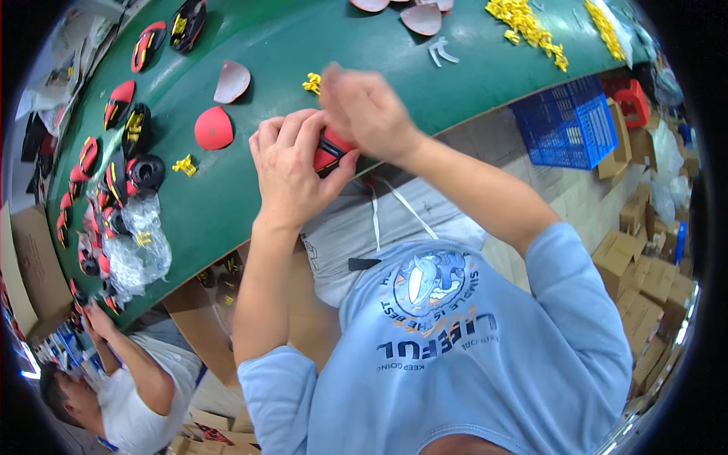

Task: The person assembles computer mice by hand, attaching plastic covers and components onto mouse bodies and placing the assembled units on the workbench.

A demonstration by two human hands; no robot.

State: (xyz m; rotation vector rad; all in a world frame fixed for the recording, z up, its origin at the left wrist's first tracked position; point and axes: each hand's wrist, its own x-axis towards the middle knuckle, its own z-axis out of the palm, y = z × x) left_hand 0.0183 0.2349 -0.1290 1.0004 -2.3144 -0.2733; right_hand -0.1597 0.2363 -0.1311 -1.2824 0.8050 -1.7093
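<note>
My left hand (pixel 292 163) is closed round a red and black plastic part (pixel 329 152) at the near edge of the green table, thumb on its near side. Over the part's far right side is my right hand (pixel 368 114), smeared by motion; its fingers are too blurred to read, and it hides some of the part. Just beyond the hands lies a small pile of yellow plastic pieces (pixel 312 83). To the left are a red shell (pixel 214 128), a pale shell lying inside up (pixel 232 82) and more yellow pieces (pixel 184 165).
Red and black assembled parts (pixel 119 104) line the left of the green table (pixel 280 38), near clear plastic wrap (pixel 144 243). Loose yellow pieces (pixel 523 26) and pale curved pieces (pixel 442 52) lie far right. A blue crate (pixel 565 125) stands right; another person (pixel 144 379) works lower left.
</note>
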